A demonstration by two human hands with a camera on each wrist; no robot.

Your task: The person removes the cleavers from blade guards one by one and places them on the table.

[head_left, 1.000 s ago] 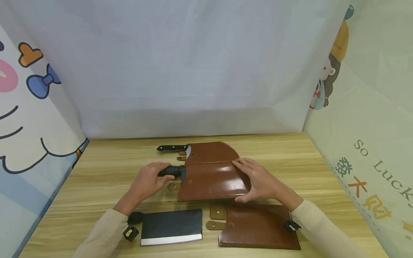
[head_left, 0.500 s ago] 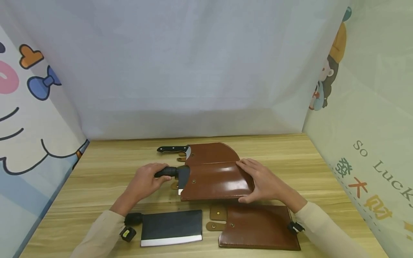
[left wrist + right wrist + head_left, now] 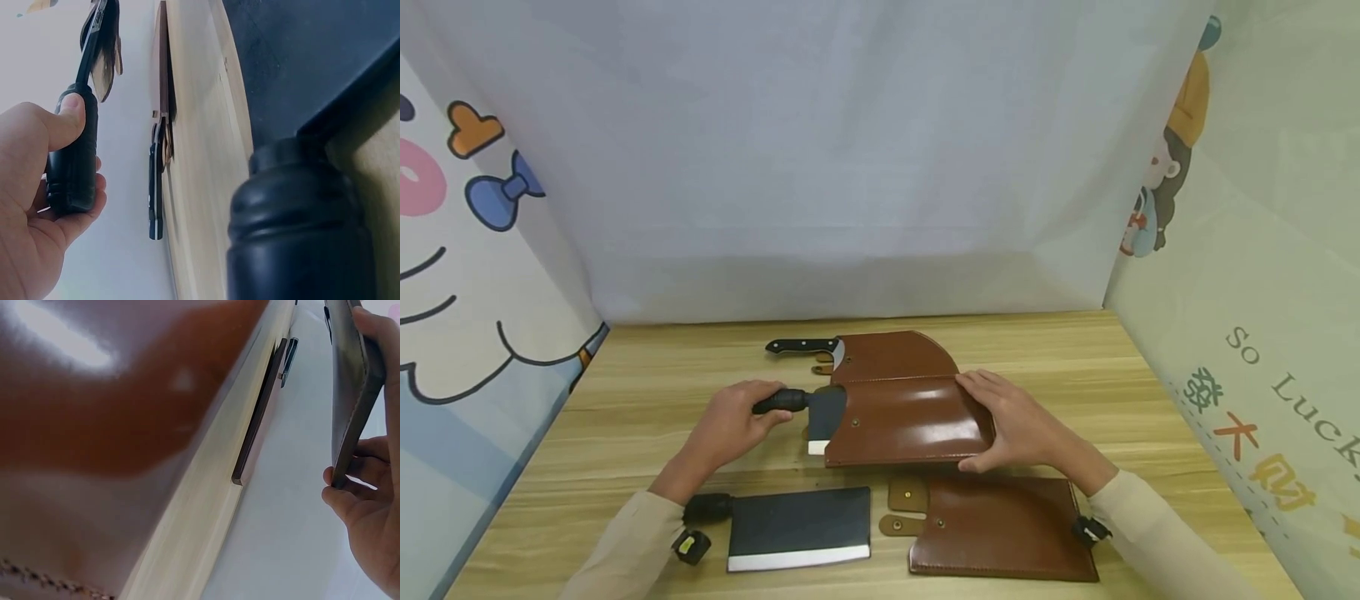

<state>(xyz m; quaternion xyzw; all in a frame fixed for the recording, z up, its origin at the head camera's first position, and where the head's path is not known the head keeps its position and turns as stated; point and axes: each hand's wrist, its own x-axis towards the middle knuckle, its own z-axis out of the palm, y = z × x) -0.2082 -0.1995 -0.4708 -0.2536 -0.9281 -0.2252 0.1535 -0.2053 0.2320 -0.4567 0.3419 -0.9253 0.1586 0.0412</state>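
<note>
My left hand [image 3: 730, 423] grips the black handle of a cleaver [image 3: 826, 415], thumb along the handle in the left wrist view. Most of its dark blade is inside a glossy brown leather sheath [image 3: 917, 421]; a strip with a pale edge shows at the sheath's mouth. My right hand [image 3: 1018, 421] holds the sheath by its closed end, fingers at the far edge and thumb at the near one. The right wrist view shows the sheath [image 3: 349, 381] raised above the table. Its strap is mostly hidden behind the blade.
Behind lies a black-handled knife [image 3: 801, 345] in a curved brown sheath [image 3: 891, 354]. In front, a bare black cleaver [image 3: 801, 523] lies left of another brown sheath [image 3: 1000, 529] with two tan straps. White cloth [image 3: 850, 167] hangs behind the wooden table [image 3: 655, 367].
The left hand has moved left with the cleaver, and more blade shows at the sheath's mouth. The right hand and sheath have shifted slightly right. The other knives and sheaths lie as before.
</note>
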